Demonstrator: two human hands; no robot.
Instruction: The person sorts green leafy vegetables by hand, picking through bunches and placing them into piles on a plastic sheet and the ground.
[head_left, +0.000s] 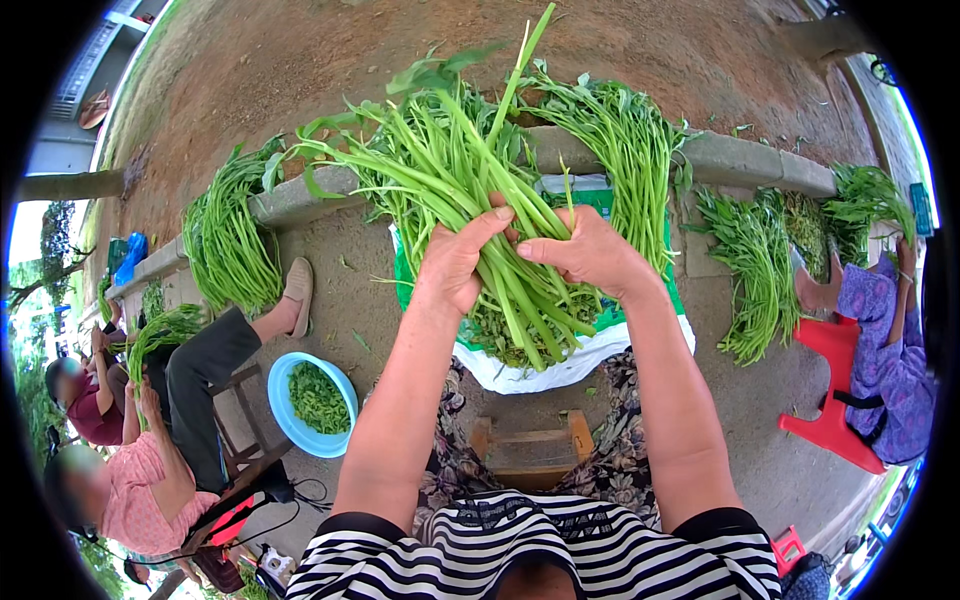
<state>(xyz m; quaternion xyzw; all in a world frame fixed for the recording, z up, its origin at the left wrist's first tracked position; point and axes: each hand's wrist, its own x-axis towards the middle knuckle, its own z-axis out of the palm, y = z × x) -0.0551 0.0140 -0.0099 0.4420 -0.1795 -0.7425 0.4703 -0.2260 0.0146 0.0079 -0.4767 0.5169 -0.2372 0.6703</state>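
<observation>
A thick bundle of leafy green stems (431, 161), looking like water spinach, is held in front of me, leaves away from me and cut ends towards me. My left hand (459, 259) is wrapped around it from the left, thumb across the top. My right hand (589, 255) grips stems at the bundle's right side, its thumb pointing left. The fingers beneath the stems are mostly hidden. Under the bundle, a green and white plastic sack (502, 381) is spread out, with leafy trimmings (487, 341) on it. A second pile of long stems (630, 142) lies behind my right hand.
A concrete curb (731, 159) runs beyond the sack. More greens (229, 232) drape over it at left, others (750, 277) lie right. A blue basin (279, 420) holds cut leaves. Seated co-workers (161, 487) handle greens at left; another (892, 360) sits by a red stool (825, 431).
</observation>
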